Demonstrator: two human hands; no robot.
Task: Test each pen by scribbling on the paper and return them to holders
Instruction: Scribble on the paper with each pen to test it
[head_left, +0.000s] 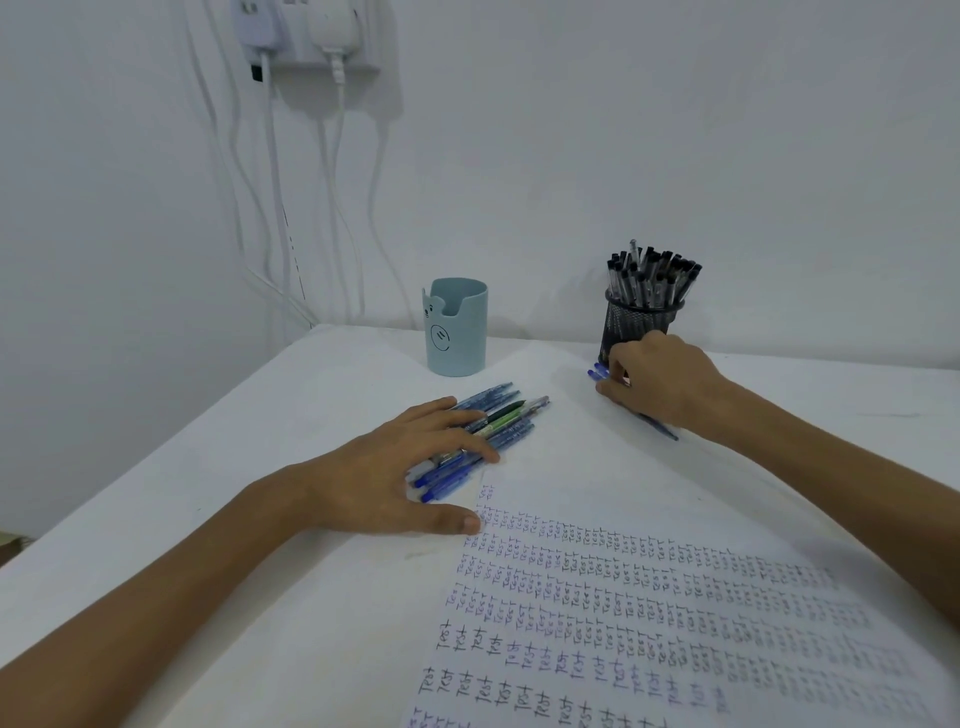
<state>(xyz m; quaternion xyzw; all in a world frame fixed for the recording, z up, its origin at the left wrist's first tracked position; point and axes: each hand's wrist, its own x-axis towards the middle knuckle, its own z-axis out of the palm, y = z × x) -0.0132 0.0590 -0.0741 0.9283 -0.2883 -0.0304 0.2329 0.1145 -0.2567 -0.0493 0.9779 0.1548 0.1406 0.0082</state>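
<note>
A white paper (649, 613) covered in rows of the word "test" lies in front of me. My left hand (395, 478) rests flat on a pile of blue pens and a green one (498, 423) beside the paper's top left corner. My right hand (660, 382) lies over a few blue pens (598, 372) on the table just in front of the black mesh holder (636, 325), which is packed with black-capped pens. Its fingers curl around them. A pale blue cup holder (456, 332) stands behind the pile, with no pens showing above its rim.
The white table (270, 426) meets a white wall at the back. A wall socket with plugs (311, 36) hangs at the upper left, and white cables (270, 208) run down behind the table's far left corner.
</note>
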